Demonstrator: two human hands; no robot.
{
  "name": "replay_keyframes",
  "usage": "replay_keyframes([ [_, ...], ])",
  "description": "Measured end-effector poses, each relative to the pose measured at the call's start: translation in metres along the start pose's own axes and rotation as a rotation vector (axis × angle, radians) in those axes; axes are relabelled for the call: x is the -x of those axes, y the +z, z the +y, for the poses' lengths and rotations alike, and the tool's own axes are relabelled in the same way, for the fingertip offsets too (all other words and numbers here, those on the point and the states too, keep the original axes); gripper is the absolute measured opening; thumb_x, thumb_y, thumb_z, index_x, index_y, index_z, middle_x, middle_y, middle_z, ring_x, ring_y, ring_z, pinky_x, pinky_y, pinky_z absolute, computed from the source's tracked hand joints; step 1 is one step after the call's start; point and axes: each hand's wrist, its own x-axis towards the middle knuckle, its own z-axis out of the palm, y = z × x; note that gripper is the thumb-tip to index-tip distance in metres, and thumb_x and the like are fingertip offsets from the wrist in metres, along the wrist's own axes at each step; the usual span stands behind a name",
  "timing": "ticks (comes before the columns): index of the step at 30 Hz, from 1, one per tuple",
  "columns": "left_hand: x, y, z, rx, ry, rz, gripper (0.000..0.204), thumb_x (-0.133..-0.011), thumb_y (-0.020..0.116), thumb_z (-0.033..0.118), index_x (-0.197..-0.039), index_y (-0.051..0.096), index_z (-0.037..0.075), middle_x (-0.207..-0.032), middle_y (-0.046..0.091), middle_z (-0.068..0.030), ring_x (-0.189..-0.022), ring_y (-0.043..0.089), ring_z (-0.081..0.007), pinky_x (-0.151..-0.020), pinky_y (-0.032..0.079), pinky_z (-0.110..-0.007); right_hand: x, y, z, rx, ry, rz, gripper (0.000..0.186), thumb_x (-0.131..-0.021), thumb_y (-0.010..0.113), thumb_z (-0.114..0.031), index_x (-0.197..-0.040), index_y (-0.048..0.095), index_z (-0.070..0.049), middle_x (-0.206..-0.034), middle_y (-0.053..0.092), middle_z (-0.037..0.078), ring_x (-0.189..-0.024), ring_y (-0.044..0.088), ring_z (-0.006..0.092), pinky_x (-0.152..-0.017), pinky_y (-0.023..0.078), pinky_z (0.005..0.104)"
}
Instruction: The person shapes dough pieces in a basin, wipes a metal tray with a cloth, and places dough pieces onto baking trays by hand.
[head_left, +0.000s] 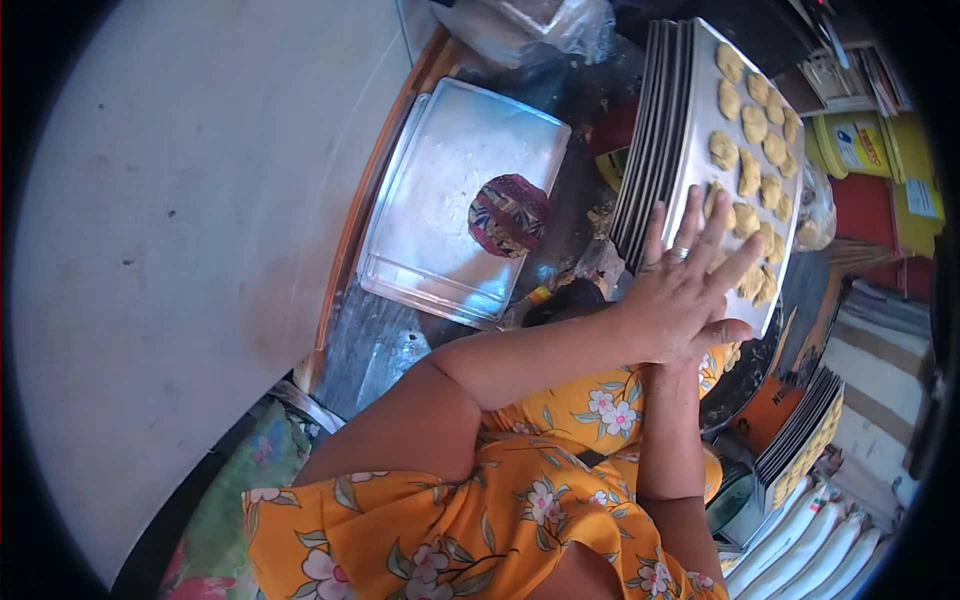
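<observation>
Floral dress [520, 505], left hand [680, 305], dough [753, 125] beside fingers [741, 263]

Labels [862, 146] on yellow buckets [824, 143]; lettering [782, 398] on orange box [762, 413]

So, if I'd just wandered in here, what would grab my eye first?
Probably the pale tray at upper right, covered with yellowish dough pieces, with the left hand spread over its lower part. Next, the bright orange floral garment across the lower middle. Then the round, dark red patterned pad lying on a shiny metal tray left of it.
</observation>
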Motion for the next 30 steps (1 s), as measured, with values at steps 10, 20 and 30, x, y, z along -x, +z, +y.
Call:
replay_keyframes([
  [10, 0.030, 0.076, -0.169, 0.613, -0.625, 0.428, 0.037, -0.080, 0.064, 0.003, -0.115, 0.054, 0.002, -0.109, 0.060, -0.0144, -0.093, 0.061, -0.0227, -0.080, 0.050, -0.032, -0.015, -0.025, -0.043, -0.326, 0.130, 0.000, 0.062, -0.079, 0.070, -0.019, -0.133, 0.041, -0.010, -0.128, 0.046, 0.011, -0.117, 0.047, 0.0283, -0.093, 0.047, 0.0434],
  [20, 0.031, 0.090, -0.175, 0.859, -0.692, 0.250, 0.018, -0.080, 0.061, 0.000, -0.097, 0.064, 0.000, -0.088, 0.068, -0.0124, -0.079, 0.065, -0.0179, -0.072, 0.051, -0.030, -0.016, -0.025, -0.040, -0.205, 0.138, 0.078, 0.066, -0.079, 0.071, -0.021, -0.135, 0.039, -0.010, -0.132, 0.044, 0.010, -0.119, 0.045, 0.0296, -0.094, 0.045, 0.0452],
  [30, 0.027, 0.077, -0.169, 0.808, -0.733, 0.203, 0.017, -0.084, 0.066, 0.013, -0.094, 0.064, -0.001, -0.081, 0.066, -0.0079, -0.073, 0.060, -0.0099, -0.067, 0.048, -0.026, -0.017, -0.023, -0.035, -0.202, 0.162, 0.071, 0.064, -0.079, 0.071, -0.022, -0.134, 0.041, -0.011, -0.131, 0.046, 0.010, -0.119, 0.045, 0.0302, -0.093, 0.045, 0.0466],
])
